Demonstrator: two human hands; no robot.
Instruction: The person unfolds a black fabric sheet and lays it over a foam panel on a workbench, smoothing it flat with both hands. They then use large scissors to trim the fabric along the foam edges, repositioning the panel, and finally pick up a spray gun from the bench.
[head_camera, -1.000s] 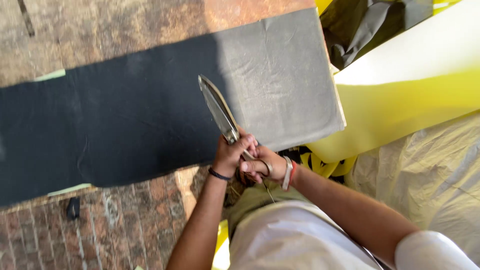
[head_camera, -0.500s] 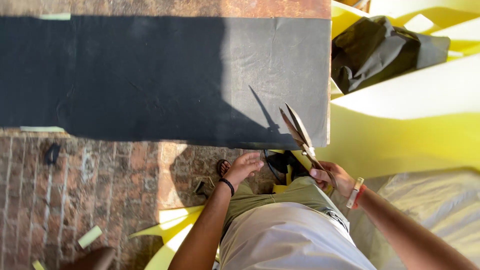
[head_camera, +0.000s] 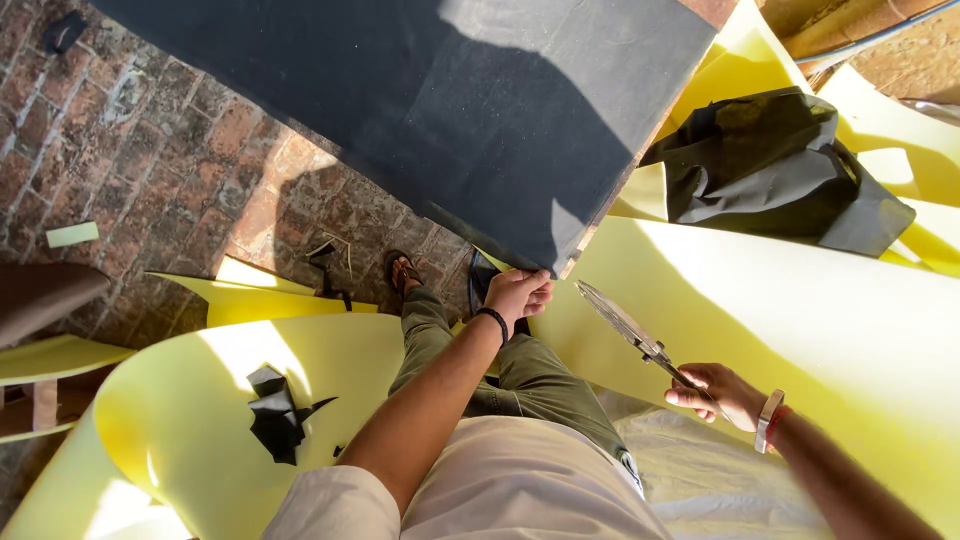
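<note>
A large dark grey sheet (head_camera: 420, 110) lies on the brick floor ahead of me. My left hand (head_camera: 518, 291), with a black band on the wrist, grips the sheet's near corner. My right hand (head_camera: 716, 394), with a bracelet on the wrist, holds large scissors (head_camera: 628, 331) by the handles. Their blades are closed and point up and left, over a yellow sheet (head_camera: 800, 330). The scissors are apart from the dark sheet. My legs in green trousers (head_camera: 520, 365) and a sandalled foot (head_camera: 400, 270) show below the left hand.
Curled yellow sheets (head_camera: 200, 400) lie at my left, with black offcuts (head_camera: 275, 415) on them. A crumpled black piece (head_camera: 770, 170) lies on yellow sheets at the upper right. Brick floor (head_camera: 150, 150) stretches left. A brown object (head_camera: 45, 295) is at the left edge.
My left hand has let go of the scissors and taken the dark sheet's corner. My right hand carried the scissors down and right. The view swung, so the dark sheet now lies upper left.
</note>
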